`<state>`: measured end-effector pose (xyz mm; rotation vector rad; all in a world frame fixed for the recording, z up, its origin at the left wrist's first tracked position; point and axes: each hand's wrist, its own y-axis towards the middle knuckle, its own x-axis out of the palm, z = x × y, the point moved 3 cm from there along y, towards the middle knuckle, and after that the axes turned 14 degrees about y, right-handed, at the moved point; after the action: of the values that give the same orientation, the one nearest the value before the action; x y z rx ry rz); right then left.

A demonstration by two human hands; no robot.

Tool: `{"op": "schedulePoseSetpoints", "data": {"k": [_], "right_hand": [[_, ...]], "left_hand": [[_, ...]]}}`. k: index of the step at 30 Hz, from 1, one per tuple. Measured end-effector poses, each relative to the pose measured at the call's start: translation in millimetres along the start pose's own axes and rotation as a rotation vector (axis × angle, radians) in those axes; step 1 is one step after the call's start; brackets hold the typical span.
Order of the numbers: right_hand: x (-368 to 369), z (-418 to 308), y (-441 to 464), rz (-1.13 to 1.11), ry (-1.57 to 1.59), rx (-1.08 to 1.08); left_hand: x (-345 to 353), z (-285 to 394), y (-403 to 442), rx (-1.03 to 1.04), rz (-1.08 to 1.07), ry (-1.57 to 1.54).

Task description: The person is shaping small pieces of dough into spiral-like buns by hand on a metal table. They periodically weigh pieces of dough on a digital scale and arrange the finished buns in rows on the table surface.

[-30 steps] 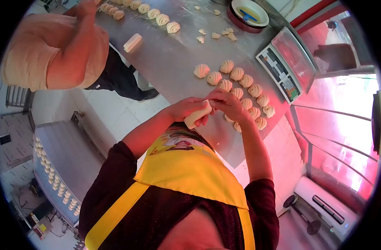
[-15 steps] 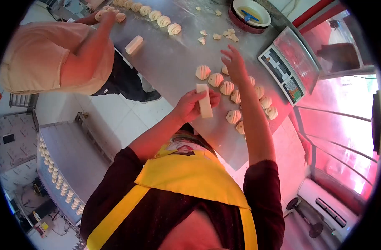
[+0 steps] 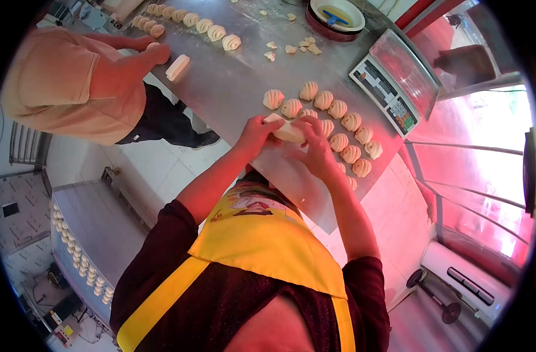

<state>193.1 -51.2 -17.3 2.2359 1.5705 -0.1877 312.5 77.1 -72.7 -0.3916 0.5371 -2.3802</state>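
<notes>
A pale, flat strip of dough (image 3: 288, 132) lies slantwise between my two hands above the near edge of the metal table (image 3: 235, 97). My left hand (image 3: 256, 135) is closed on its left end. At the other end, the fingers of my right hand (image 3: 316, 148) curl over the dough and grip it. Just beyond my hands sit rows of twisted dough rolls (image 3: 323, 100), some partly hidden by my right hand.
To the left, a co-worker (image 3: 74, 82) bends over the table beside another dough strip (image 3: 178, 68) and lines of rolls (image 3: 204, 25). Dough scraps (image 3: 307, 45), a bowl (image 3: 353, 12) with a blue tool and a scale (image 3: 388, 91) are at the far side. Trayed rolls (image 3: 74, 252) stand lower left.
My right hand has come back from over the rolls to the dough strip. The strip has turned from nearly upright to slantwise. The co-worker's arm has shifted nearer the other strip.
</notes>
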Motion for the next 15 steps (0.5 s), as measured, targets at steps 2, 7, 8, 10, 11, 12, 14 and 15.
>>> {"op": "schedulePoseSetpoints", "data": {"k": [2,7,8,10,11,12,14,15], "right_hand": [[0.8,-9.1,-5.0,-0.064,-0.208,-0.178],[7.1,40.4,-23.4,-0.109,-0.167,0.395],[7.3,49.9,-29.8,-0.027,0.137,0.61],[12.9,54.0,-37.3,0.148,0.756,1.009],[11.7,46.0,-34.2,0.057,0.731,0.853],[9.9,27.9,-35.0,-0.029,0.705,0.704],[9.0,13.1,-38.8,-0.145,0.567,0.439],[7.4,11.7,-40.0,-0.176,0.454,0.324]], "left_hand": [[2.4,-10.0,-0.9,-0.121,-0.099,-0.134],[7.2,3.7,-10.9,0.163,0.038,0.569],[9.7,-0.1,-8.7,0.37,0.117,0.717],[16.0,-10.3,-5.6,0.797,0.282,1.001],[12.7,-15.0,-0.5,0.691,0.249,0.923],[10.8,-16.5,-1.4,0.581,0.212,0.844],[7.6,-22.0,-1.3,0.361,0.155,0.689],[6.5,-24.0,0.3,0.254,0.136,0.613]]}}
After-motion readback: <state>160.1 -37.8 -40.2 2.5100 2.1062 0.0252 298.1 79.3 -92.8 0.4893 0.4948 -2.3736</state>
